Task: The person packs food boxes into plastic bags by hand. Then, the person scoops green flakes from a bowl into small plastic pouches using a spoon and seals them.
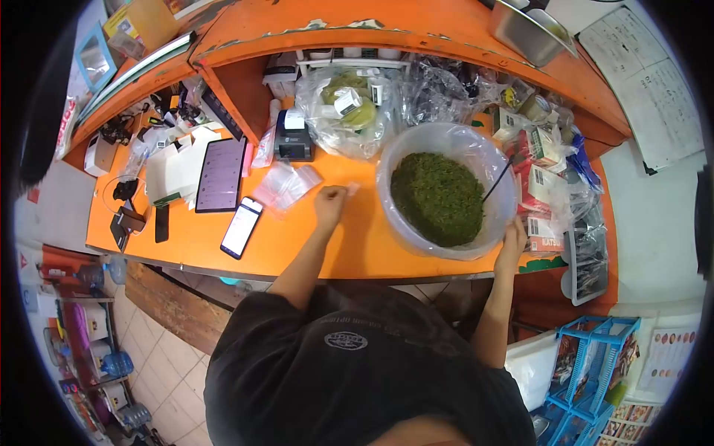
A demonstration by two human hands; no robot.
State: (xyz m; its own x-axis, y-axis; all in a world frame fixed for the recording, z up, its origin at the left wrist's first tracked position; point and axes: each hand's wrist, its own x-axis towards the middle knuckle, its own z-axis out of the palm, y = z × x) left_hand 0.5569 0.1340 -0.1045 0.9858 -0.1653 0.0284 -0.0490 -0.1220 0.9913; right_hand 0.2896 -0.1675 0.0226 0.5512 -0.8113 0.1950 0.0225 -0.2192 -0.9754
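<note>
A large translucent tub point(385, 189) lined with clear plastic stands on the orange table. It holds a heap of chopped dark green stuff point(437, 199), with a dark thin handle point(497, 181) sticking out on the right. My right hand point(511, 244) is at the tub's near right rim, its fingers partly hidden against the side. Left of the tub, my left hand point(329, 206) is closed, and a small clear plastic bag point(352, 189) shows at its fingertips. More clear plastic bags point(286, 186) lie flat just left of that hand.
A phone point(242, 227) with a lit screen, a tablet point(220, 175) and a small black printer point(294, 138) are on the left. Behind the tub sits a bagged bundle point(348, 111). Boxes and packets point(541, 189) crowd the right, beside a grey tray point(586, 260). An orange shelf point(335, 41) overhangs the back.
</note>
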